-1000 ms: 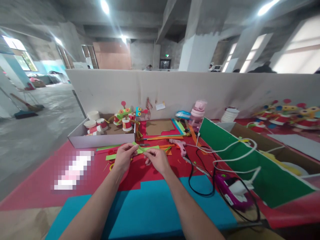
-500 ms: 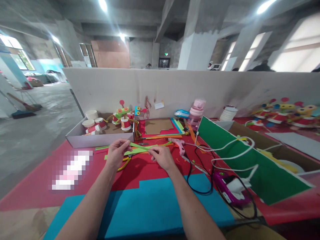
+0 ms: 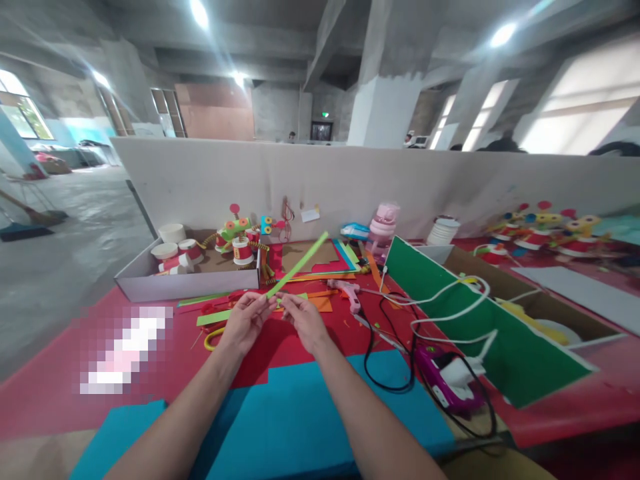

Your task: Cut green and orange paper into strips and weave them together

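Between my left thumb and fingers is pinched a light green paper strip (image 3: 299, 265), its long free end slanting up and to the right. My left hand (image 3: 247, 323) is closed on it near the lower end. My right hand (image 3: 305, 323) is closed too, its fingertips pinching at the strip's lower end beside the left fingers; the exact hold is partly hidden. Below the hands lie more green paper (image 3: 214, 319) and a yellow-handled tool (image 3: 214, 339), mostly covered by my left hand. A pink glue gun (image 3: 349, 293) lies to the right of my right hand.
Blue sheets (image 3: 300, 420) cover the front of the red table. On the left stands a white box (image 3: 190, 285) holding paper cups and cup figures. To the right are a green-sided box (image 3: 475, 333), a purple power strip (image 3: 443, 380) and loose cables. A partition (image 3: 320, 177) rises behind.
The strip, stretched flat between both hands before, now points up to the right. My hands have come closer together, and the view has turned slightly right.
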Available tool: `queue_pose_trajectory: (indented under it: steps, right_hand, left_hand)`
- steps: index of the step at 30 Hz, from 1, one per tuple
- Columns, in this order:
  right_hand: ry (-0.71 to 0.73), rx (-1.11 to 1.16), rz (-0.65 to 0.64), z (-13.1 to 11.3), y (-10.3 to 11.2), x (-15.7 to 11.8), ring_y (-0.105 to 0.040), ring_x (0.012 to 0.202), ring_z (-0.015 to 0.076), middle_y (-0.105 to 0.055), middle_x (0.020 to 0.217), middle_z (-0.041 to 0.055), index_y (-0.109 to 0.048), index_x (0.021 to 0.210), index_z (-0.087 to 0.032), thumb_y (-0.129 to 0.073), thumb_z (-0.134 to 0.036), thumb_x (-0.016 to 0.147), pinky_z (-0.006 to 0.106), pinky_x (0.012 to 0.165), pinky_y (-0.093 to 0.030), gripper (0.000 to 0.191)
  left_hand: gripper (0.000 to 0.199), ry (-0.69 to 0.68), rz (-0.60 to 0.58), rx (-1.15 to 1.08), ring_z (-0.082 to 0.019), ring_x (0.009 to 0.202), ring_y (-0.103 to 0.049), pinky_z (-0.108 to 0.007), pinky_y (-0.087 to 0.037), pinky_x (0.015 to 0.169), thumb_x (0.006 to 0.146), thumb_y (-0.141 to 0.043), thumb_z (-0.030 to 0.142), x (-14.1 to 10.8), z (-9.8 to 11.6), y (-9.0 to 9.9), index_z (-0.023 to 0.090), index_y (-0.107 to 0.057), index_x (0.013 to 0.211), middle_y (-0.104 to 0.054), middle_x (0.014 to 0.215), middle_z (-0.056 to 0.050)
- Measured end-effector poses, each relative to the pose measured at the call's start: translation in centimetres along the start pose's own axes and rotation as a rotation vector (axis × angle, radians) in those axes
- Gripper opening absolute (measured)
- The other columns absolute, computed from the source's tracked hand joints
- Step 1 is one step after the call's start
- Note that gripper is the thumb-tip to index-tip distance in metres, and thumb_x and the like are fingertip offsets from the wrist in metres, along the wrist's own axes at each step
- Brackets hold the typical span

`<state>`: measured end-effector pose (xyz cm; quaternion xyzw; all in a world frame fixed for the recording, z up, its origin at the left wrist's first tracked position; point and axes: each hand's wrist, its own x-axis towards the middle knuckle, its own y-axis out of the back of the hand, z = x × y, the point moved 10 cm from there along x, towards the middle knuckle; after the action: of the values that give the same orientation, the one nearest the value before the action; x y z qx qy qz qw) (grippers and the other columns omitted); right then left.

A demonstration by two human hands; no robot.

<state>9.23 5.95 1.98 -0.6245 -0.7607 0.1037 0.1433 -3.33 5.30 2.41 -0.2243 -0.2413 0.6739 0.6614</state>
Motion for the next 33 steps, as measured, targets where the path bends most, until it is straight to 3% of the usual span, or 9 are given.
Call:
queue_pose_trajectory:
  steps: [4, 11, 17, 26, 33]
  right_hand:
    - [0.001, 0.083, -0.012, 0.4, 0.3, 0.3, -0.052, 0.058, 0.0092, -0.065, 0.069, 0.0005, -0.070, 0.076, -0.016, -0.075, -0.049, 0.063, 0.022, 0.060, -0.046, 0.035]
    - [0.002, -0.039, 0.104, 0.6, 1.9, 0.2, -0.054, 0.054, 0.0117, -0.061, 0.056, 0.0011, -0.069, 0.064, -0.013, -0.075, -0.048, 0.062, 0.026, 0.060, -0.048, 0.036]
    - [0.045, -0.152, 0.118, -0.2, 1.9, -0.3, -0.054, 0.051, 0.0126, -0.062, 0.053, 0.0005, -0.068, 0.060, -0.015, -0.073, -0.049, 0.064, 0.025, 0.056, -0.044, 0.034]
    - [0.028, -0.215, 0.134, -0.4, 2.6, -0.2, -0.055, 0.049, 0.0126, -0.062, 0.052, 0.0027, -0.068, 0.059, -0.015, -0.073, -0.050, 0.064, 0.024, 0.054, -0.045, 0.035]
    - [0.053, -0.422, 0.133, -0.8, 2.8, -0.3, -0.056, 0.048, 0.0127, -0.062, 0.049, 0.0022, -0.066, 0.054, -0.016, -0.068, -0.055, 0.067, 0.023, 0.052, -0.043, 0.042]
  left_hand:
    - [0.023, 0.081, -0.025, 0.013, -0.013, 0.072, -0.069, -0.023, -0.056, 0.075, 0.062, -0.081, 0.017, -0.5, -1.5, -0.6, 0.015, -0.059, 0.068, -0.068, 0.067, -0.001]
    - [0.028, 0.112, -0.046, 0.107, -0.012, 0.062, -0.066, -0.024, -0.054, 0.065, 0.060, -0.082, 0.022, -0.7, -2.0, -0.6, 0.015, -0.056, 0.069, -0.065, 0.061, 0.001]
    - [0.029, 0.103, -0.132, 0.402, -0.006, 0.043, -0.051, -0.017, -0.039, 0.045, 0.061, -0.081, 0.031, -0.8, -2.5, -1.0, 0.014, -0.059, 0.070, -0.061, 0.056, 0.001]
    - [0.030, 0.051, -0.106, 0.511, -0.006, 0.035, -0.040, -0.018, -0.030, 0.037, 0.063, -0.077, 0.033, -0.9, -1.1, -0.8, 0.017, -0.052, 0.057, -0.051, 0.043, 0.004]
    - [0.022, 0.079, -0.277, 0.790, -0.009, 0.043, -0.050, -0.018, -0.037, 0.043, 0.061, -0.079, 0.031, -0.9, -1.0, -1.4, 0.016, -0.063, 0.057, -0.059, 0.049, 0.000]
